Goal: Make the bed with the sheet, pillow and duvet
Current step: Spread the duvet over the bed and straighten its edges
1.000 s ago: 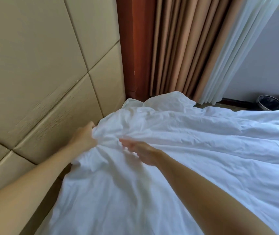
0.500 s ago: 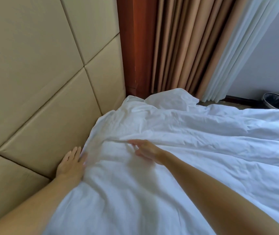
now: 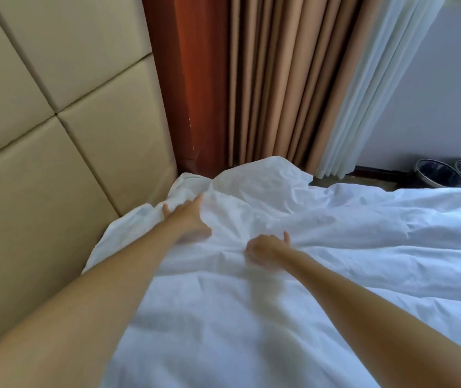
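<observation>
White bedding (image 3: 335, 247), rumpled like a duvet, covers the whole bed up to the padded beige headboard (image 3: 56, 163). My left hand (image 3: 188, 217) lies on its top edge near the headboard, fingers stretched forward and pressing the cloth flat. My right hand (image 3: 265, 246) is a little to the right and nearer to me, fingers curled into a fold of the white cloth, which bunches around it. A crumpled corner of the bedding (image 3: 265, 175) sticks up at the bed's far corner. I see no separate pillow or sheet.
A reddish wooden post (image 3: 184, 79) and brown curtains (image 3: 279, 79) stand behind the bed's far corner, with white sheer curtains (image 3: 363, 107) to their right. Two round dark bins (image 3: 436, 173) sit on the floor by the far wall.
My left hand moved from the gap by the headboard up onto the bedding's top edge, farther from me. My right hand curled its fingers into the cloth. The camera view tilted.
</observation>
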